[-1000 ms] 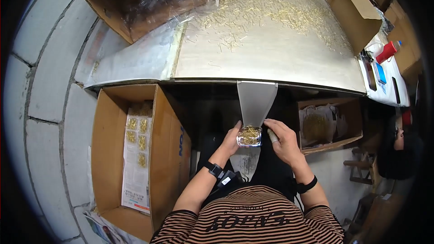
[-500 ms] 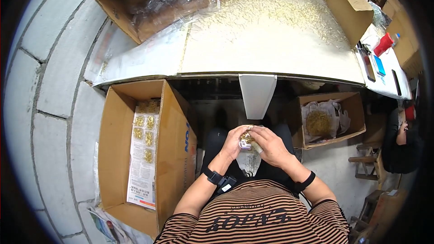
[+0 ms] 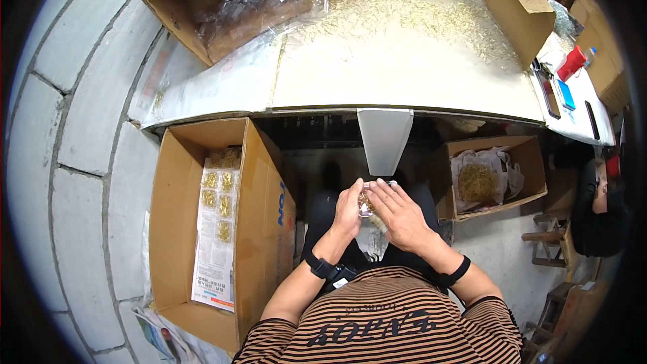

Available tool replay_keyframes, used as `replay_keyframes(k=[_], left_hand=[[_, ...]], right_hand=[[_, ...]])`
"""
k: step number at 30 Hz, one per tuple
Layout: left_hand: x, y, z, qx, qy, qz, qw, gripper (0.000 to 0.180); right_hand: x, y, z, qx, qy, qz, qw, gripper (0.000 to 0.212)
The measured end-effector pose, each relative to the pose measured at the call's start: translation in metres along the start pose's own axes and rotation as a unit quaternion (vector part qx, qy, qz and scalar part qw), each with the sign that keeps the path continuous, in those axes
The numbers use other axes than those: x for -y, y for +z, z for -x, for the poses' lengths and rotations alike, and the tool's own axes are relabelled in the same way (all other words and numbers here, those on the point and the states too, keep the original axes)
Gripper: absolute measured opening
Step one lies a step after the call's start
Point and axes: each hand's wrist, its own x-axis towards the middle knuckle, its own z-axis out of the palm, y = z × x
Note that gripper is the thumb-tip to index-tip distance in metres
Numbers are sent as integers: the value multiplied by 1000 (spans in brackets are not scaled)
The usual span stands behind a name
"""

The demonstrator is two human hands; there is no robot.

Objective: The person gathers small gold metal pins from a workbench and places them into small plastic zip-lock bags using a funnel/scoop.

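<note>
Above my lap, a small clear plastic box (image 3: pixel 366 203) with thin gold-coloured metal pieces in it is between my two hands. My left hand (image 3: pixel 346 211) is closed round its left side. Against its right side and top lies my right hand (image 3: pixel 399 218), its fingers straight and close together, covering part of the box. Something pale shows by my right thumb; what it is I cannot make out. Whether the lid is fully on is hidden by the fingers.
At left, a deep cardboard carton (image 3: pixel 269 249) holds several filled clear boxes (image 3: pixel 224 206) on newspaper. Gold pieces (image 3: pixel 418 23) lie scattered over the white table (image 3: pixel 350 91). A carton of clear boxes (image 3: pixel 269 0) stands on it. Below right, another carton (image 3: pixel 499 212) holds a gold heap (image 3: pixel 477 183).
My right hand's fingers have straightened and now lie flatter over the small box. Both hands have shifted slightly. On the table's far side, a clear bag has changed position a little.
</note>
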Motion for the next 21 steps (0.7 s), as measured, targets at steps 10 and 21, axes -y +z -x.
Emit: replay_keyframes(k=[10,21], left_hand=[[-9,6,6,73,8,-63,995,33],[-10,15,13,112,-55,-44,991,43]], right_hand=[[-10,-15,-4,-59,53,-143,987,51],[-22,-7,-12,-64,288,-305,906,23]])
